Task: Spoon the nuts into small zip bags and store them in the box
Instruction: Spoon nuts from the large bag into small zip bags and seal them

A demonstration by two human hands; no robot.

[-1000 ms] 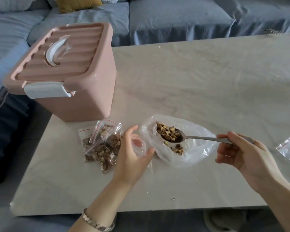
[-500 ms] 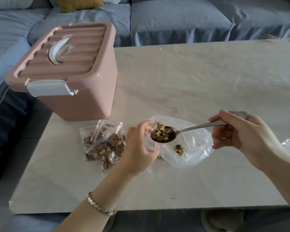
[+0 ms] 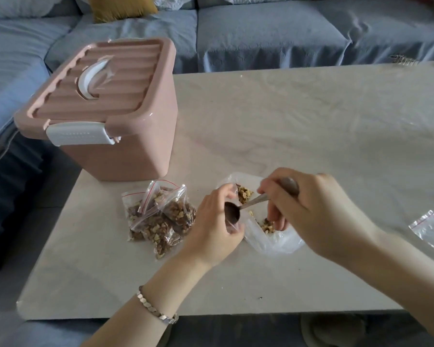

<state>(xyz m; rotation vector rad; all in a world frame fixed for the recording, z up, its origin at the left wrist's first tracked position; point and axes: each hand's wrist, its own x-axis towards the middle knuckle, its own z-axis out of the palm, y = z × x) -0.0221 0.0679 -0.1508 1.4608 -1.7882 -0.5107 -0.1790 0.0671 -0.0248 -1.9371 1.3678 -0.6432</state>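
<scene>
My left hand (image 3: pixel 212 229) holds a small clear zip bag open, mostly hidden behind the fingers. My right hand (image 3: pixel 311 211) grips the handle of a metal spoon (image 3: pixel 232 214), whose bowl is tipped into the mouth of that small bag. Behind the hands lies a larger clear plastic bag (image 3: pixel 268 240) with chopped nuts (image 3: pixel 268 225) inside. A pile of filled small zip bags (image 3: pixel 161 214) lies to the left of my left hand. The pink box (image 3: pixel 125 146) with its lid latched stands at the table's left edge.
An empty small zip bag (image 3: pixel 430 227) lies at the right. The pale marble table (image 3: pixel 298 126) stretches back to a blue sofa (image 3: pixel 261 33). The table's front edge runs just under my wrists.
My right hand lifted the loaded spoon out of the large bag, swung it left and tipped it into the small bag in my left hand. The spoon's bowl now looks empty.
</scene>
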